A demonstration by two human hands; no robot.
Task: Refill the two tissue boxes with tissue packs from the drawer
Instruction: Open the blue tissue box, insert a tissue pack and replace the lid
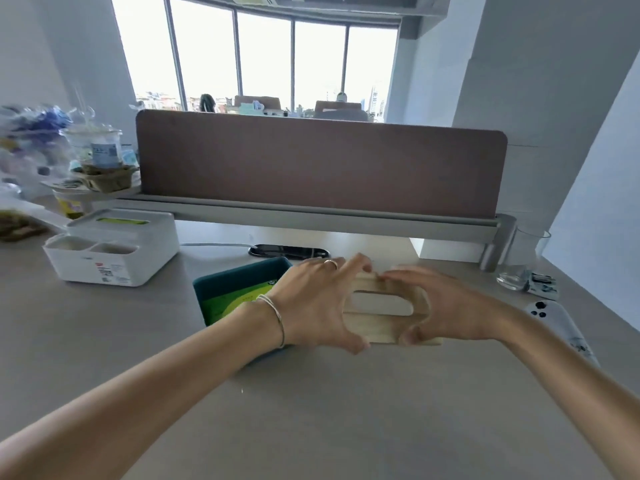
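you had both hands on the wooden lid (381, 325): your left hand (318, 299) gripped its left end, thumb under the near edge, and your right hand (446, 306) gripped the right end. the lid sat beside the teal box (221, 282), not over it, with a green pack (239, 299) inside. if the pack stood proud or the lid came down skewed, it could have jammed on the rim. the white box (117, 244) lay well left, green showing in its slot. a glass (523, 258) stood near your right arm; a wide swing could have tipped it.
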